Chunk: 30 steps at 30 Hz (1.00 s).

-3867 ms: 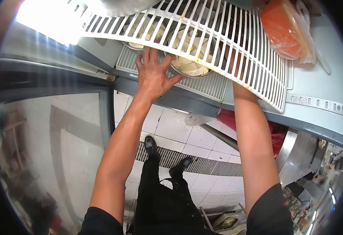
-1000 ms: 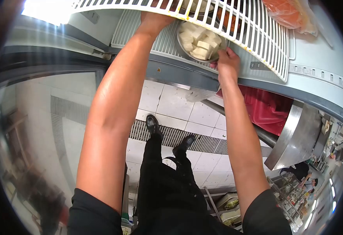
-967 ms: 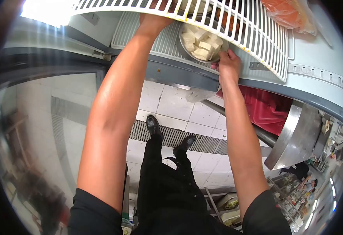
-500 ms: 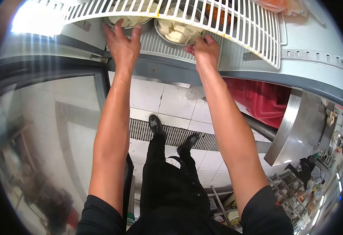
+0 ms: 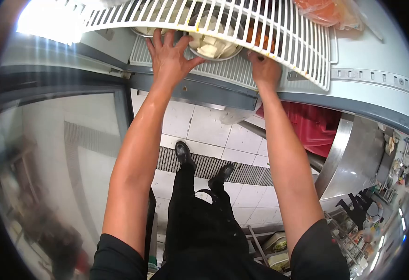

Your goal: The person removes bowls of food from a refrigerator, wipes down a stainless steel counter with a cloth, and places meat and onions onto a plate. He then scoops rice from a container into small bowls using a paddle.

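Observation:
Under a white wire shelf, a metal bowl of pale, cut chunks stands on a lower wire rack. My left hand is open, its fingers spread at the bowl's left side and the thumb near its front rim. Further left is another bowl of pale pieces, just beyond my left fingertips. At the right, my right hand has its fingers curled in front of some orange food. The upper shelf hides part of those fingers, and their hold cannot be made out.
The fridge's glass door stands open at the left. A plastic bag of orange food lies on the upper shelf. Below right are a red plastic crate and a steel unit. Another person is in the far right background.
My left hand has moved right from the left bowl towards the middle bowl. My right hand has left the middle bowl's rim and shifted right to the orange food.

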Each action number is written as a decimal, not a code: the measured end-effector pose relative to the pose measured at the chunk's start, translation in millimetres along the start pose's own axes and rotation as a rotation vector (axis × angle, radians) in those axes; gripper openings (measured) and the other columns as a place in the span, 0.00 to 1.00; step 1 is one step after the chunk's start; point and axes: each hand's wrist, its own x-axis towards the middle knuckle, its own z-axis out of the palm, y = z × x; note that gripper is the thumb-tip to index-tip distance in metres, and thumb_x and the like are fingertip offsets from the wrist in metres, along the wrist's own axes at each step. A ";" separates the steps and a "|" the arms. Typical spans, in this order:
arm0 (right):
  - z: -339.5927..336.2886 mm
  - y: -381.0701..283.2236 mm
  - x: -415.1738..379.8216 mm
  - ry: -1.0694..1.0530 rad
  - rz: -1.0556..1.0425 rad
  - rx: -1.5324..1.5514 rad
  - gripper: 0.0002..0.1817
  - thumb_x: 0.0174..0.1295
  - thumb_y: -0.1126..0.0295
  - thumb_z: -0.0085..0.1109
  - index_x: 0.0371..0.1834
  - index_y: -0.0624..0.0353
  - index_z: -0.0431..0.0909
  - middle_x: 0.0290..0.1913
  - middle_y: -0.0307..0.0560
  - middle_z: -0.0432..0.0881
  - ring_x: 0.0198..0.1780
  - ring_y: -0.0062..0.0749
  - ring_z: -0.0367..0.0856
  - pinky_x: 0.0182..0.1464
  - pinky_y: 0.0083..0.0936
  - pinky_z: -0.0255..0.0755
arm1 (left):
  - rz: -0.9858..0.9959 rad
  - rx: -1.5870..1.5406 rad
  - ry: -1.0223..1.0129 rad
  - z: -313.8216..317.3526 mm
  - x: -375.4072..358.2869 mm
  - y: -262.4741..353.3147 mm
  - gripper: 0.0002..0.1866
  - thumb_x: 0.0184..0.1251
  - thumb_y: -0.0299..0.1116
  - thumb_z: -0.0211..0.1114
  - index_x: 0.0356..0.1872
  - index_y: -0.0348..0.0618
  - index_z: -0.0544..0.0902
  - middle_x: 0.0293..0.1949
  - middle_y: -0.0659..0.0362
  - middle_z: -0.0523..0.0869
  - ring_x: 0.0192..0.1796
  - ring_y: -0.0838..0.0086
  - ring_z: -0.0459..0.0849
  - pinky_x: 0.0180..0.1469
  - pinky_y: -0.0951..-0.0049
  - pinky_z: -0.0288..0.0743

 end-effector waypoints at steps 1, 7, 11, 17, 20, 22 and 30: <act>-12.9 -10.6 -3.4 -0.091 0.125 0.061 0.20 0.57 0.52 0.64 0.43 0.57 0.83 0.35 0.53 0.86 0.40 0.49 0.84 0.45 0.38 0.74 | 0.011 -0.024 -0.046 -3.5 1.0 -4.6 0.30 0.38 0.52 0.79 0.47 0.56 0.84 0.63 0.58 0.69 0.69 0.47 0.58 0.67 0.27 0.50; -40.2 -30.6 -47.7 -0.177 0.324 0.084 0.19 0.55 0.57 0.70 0.39 0.63 0.83 0.37 0.62 0.79 0.40 0.50 0.81 0.45 0.38 0.73 | 0.118 -0.090 -0.137 -11.8 13.3 -34.3 0.32 0.39 0.50 0.80 0.51 0.55 0.83 0.63 0.58 0.72 0.69 0.50 0.60 0.69 0.45 0.59; -55.9 -40.3 -77.9 -0.191 0.346 0.142 0.20 0.54 0.56 0.71 0.39 0.63 0.83 0.40 0.60 0.75 0.39 0.48 0.80 0.44 0.37 0.74 | 0.074 -0.008 -0.191 -0.9 21.3 -35.5 0.34 0.41 0.53 0.78 0.54 0.54 0.82 0.63 0.55 0.72 0.67 0.50 0.63 0.67 0.51 0.62; -51.0 -50.1 -85.5 -0.190 0.375 0.227 0.16 0.53 0.61 0.72 0.39 0.60 0.82 0.43 0.58 0.69 0.39 0.52 0.76 0.45 0.43 0.71 | -0.092 0.108 -0.028 27.9 24.6 24.5 0.39 0.50 0.57 0.72 0.65 0.56 0.73 0.66 0.48 0.68 0.66 0.41 0.61 0.64 0.38 0.59; -52.7 -55.7 -75.6 -0.201 0.378 0.201 0.19 0.56 0.62 0.69 0.47 0.59 0.79 0.49 0.61 0.70 0.47 0.56 0.76 0.49 0.44 0.72 | -0.207 0.154 -0.063 36.1 31.7 42.9 0.38 0.54 0.54 0.71 0.66 0.55 0.71 0.68 0.47 0.66 0.68 0.42 0.60 0.66 0.34 0.55; -52.9 -54.6 -73.3 -0.076 0.288 0.179 0.24 0.59 0.63 0.65 0.56 0.60 0.73 0.57 0.64 0.68 0.56 0.60 0.74 0.55 0.44 0.71 | -0.144 0.027 -0.172 28.3 37.1 39.3 0.35 0.56 0.47 0.71 0.66 0.52 0.71 0.69 0.46 0.65 0.72 0.47 0.58 0.69 0.32 0.51; -162.9 -19.2 -219.3 -0.534 0.225 0.250 0.11 0.64 0.64 0.52 0.39 0.59 0.78 0.34 0.62 0.81 0.40 0.61 0.80 0.43 0.47 0.73 | -0.814 -0.258 -0.388 -96.3 -211.4 107.4 0.30 0.65 0.47 0.61 0.62 0.36 0.74 0.58 0.36 0.77 0.62 0.44 0.74 0.64 0.55 0.67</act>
